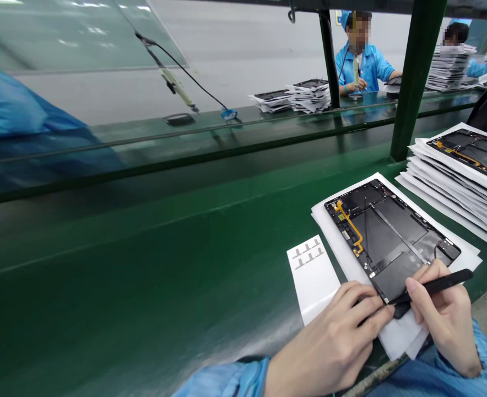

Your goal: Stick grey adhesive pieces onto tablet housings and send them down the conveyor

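Note:
An opened tablet (386, 231), its black inside showing an orange flex cable and a grey ribbon cable, lies on white sheets (334, 242). My right hand (445, 317) grips black tweezers (445, 282) like a pen, their tip down at the tablet's near corner. My left hand (338, 336) is closed, fingers bent against that same near edge; my fingertips partly hide what lies between them. Just left of the tablet, partly under my left hand, is a white card (313, 275) bearing several small grey T-shaped stickers.
To the right rises a stack of white sheets (454, 187) with another opened tablet (475, 149) on top. A green post (417, 82) stands behind. Across the green bench (164, 264) are a hanging screwdriver (177, 91), more stacks (309, 96) and a person in blue (375, 66). A blue sleeve (28, 110) shows at left.

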`<state>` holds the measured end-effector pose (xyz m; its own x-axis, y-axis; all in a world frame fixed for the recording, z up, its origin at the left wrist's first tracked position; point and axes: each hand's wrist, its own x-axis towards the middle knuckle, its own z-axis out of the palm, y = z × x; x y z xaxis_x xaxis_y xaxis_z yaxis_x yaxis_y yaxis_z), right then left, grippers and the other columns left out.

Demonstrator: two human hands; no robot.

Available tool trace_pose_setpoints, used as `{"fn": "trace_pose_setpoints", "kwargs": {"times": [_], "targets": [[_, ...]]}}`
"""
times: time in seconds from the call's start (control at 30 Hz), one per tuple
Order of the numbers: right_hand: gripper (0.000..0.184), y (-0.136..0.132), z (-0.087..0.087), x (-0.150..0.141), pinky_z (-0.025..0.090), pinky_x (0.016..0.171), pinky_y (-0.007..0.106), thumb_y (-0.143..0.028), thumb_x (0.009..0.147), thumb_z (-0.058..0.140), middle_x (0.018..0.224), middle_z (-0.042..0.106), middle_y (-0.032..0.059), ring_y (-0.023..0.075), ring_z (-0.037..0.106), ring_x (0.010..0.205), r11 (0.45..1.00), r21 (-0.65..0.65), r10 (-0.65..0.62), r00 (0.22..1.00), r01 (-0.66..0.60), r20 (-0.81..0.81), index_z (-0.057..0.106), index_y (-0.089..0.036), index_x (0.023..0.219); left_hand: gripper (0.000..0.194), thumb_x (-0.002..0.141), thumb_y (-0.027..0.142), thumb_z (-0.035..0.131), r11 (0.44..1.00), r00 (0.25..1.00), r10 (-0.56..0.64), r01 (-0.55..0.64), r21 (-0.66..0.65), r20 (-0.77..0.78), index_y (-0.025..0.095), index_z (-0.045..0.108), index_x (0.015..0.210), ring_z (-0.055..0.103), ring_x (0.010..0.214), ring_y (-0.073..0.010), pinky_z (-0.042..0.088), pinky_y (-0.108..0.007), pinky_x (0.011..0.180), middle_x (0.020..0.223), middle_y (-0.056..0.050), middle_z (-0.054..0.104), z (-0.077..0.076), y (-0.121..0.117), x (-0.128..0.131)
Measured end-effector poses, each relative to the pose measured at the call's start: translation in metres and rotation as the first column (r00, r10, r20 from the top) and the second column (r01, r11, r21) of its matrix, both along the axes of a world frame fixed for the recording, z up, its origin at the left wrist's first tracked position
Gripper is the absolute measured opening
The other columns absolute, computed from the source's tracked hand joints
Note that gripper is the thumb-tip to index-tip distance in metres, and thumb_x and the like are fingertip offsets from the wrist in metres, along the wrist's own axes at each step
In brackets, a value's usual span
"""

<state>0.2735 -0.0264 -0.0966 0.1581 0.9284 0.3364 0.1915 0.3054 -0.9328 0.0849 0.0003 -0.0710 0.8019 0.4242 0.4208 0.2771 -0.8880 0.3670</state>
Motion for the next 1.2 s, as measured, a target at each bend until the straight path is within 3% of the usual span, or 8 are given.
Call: {"fn": "trace_pose_setpoints", "kwargs": {"times": [0.2, 0.33, 0.4, 0.77, 0.93, 1.03, 1.2], "targets": [[0.024, -0.0034, 0.0025, -0.0041, 0.032, 0.039, 0.023, -0.029, 0.094, 0.057, 0.064, 0.046, -0.0031, 0.0085, 0.042, 0.043, 0.998, -0.064, -0.019, 0.990, 0.009, -0.143, 0.048, -0.020, 0.074, 0.032, 0.085, 0.002, 0.039, 1.000, 0.998, 0.002, -0.002, 0.008, 0.064, 0.008, 0.055, 0.112, 0.054, 0.096, -0.0243, 0.054, -0.039, 0.082, 0.096, -0.015, 0.062, 0.0004, -0.0006, 0.0001], [0.027, -0.0050, 0.0050, -0.0067, 0.026, 0.037, 0.023, -0.033, 0.093, 0.059, 0.062, 0.044, -0.0042, 0.0075, 0.038, 0.040, 0.993, -0.113, -0.057, 0.960, 0.026, -0.276, 0.047, -0.020, 0.072, 0.037, 0.083, 0.000, 0.040, 0.988, 0.986, 0.137, -0.144, 0.064, 0.096, 0.009, 0.056, 0.116, 0.053, 0.099, -0.0251, 0.055, -0.039, 0.081, 0.102, -0.016, 0.056, -0.0041, -0.0002, -0.0007], [0.027, -0.0046, 0.0040, -0.0054, 0.027, 0.038, 0.023, -0.033, 0.093, 0.059, 0.059, 0.044, -0.0044, 0.0080, 0.038, 0.041, 0.993, -0.114, -0.038, 0.963, 0.008, -0.265, 0.048, -0.020, 0.072, 0.039, 0.082, 0.000, 0.040, 0.981, 0.981, 0.178, -0.183, 0.065, 0.078, 0.010, 0.056, 0.116, 0.052, 0.104, -0.0267, 0.055, -0.041, 0.082, 0.108, -0.017, 0.053, -0.0059, 0.0004, -0.0005], [0.026, -0.0026, -0.0010, 0.0008, 0.028, 0.037, 0.022, -0.030, 0.094, 0.057, 0.060, 0.044, -0.0049, 0.0078, 0.038, 0.040, 0.995, -0.091, 0.027, 0.989, -0.040, -0.143, 0.046, -0.020, 0.072, 0.039, 0.080, 0.001, 0.042, 0.986, 0.988, 0.152, -0.151, 0.072, -0.011, 0.014, 0.059, 0.113, 0.047, 0.111, -0.0302, 0.053, -0.047, 0.085, 0.114, -0.017, 0.052, -0.0048, 0.0006, -0.0023], [0.018, -0.0053, -0.0004, -0.0031, 0.039, 0.051, 0.024, -0.019, 0.094, 0.054, 0.072, 0.048, -0.0010, 0.0123, 0.049, 0.059, 0.998, 0.061, -0.015, 0.999, 0.017, -0.028, 0.050, -0.020, 0.077, 0.036, 0.082, 0.002, 0.042, 0.991, 0.992, 0.123, -0.121, 0.062, -0.020, 0.010, 0.057, 0.114, 0.045, 0.118, -0.0333, 0.051, -0.053, 0.091, 0.112, -0.018, 0.056, -0.0042, 0.0005, -0.0012], [0.017, -0.0059, -0.0024, -0.0021, 0.041, 0.058, 0.025, -0.013, 0.093, 0.054, 0.073, 0.049, -0.0010, 0.0134, 0.051, 0.066, 0.989, 0.144, 0.009, 0.999, -0.016, 0.046, 0.051, -0.021, 0.078, 0.035, 0.084, 0.001, 0.040, 0.998, 0.998, 0.064, -0.064, 0.027, -0.023, 0.006, 0.054, 0.116, 0.047, 0.120, -0.0328, 0.052, -0.051, 0.094, 0.113, -0.018, 0.060, -0.0042, 0.0022, -0.0007], [0.016, -0.0044, -0.0029, 0.0005, 0.040, 0.055, 0.025, -0.014, 0.093, 0.054, 0.073, 0.049, -0.0008, 0.0138, 0.051, 0.064, 0.991, 0.131, 0.027, 1.000, -0.028, 0.009, 0.051, -0.021, 0.079, 0.033, 0.086, 0.001, 0.039, 0.999, 0.999, 0.037, -0.037, 0.009, -0.004, 0.005, 0.055, 0.115, 0.052, 0.117, -0.0313, 0.052, -0.050, 0.095, 0.114, -0.018, 0.062, -0.0039, 0.0043, -0.0005]]}}
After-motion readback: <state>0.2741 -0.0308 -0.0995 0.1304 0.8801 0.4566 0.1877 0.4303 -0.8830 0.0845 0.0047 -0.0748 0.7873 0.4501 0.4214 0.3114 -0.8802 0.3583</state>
